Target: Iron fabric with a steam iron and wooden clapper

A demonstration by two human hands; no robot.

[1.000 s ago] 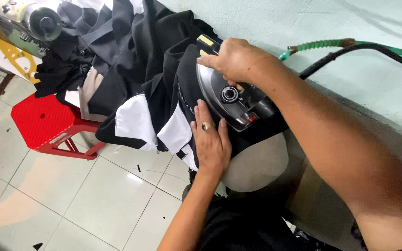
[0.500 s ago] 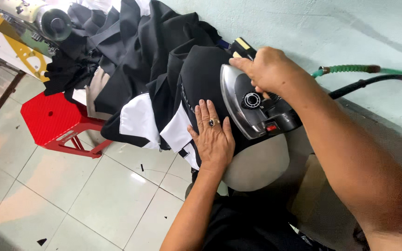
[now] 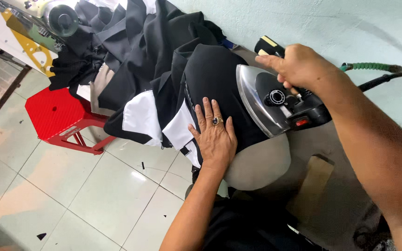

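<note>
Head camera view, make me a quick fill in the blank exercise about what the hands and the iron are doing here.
1. The left hand lies flat on the ____ garment.
2. The right hand grips the handle of the ____, whose hose trails away to the right.
3. The stool on the tiled floor is ____ in colour.
4. A ____ sits on a finger of the left hand.

Missing words: black; iron; red; ring
</note>
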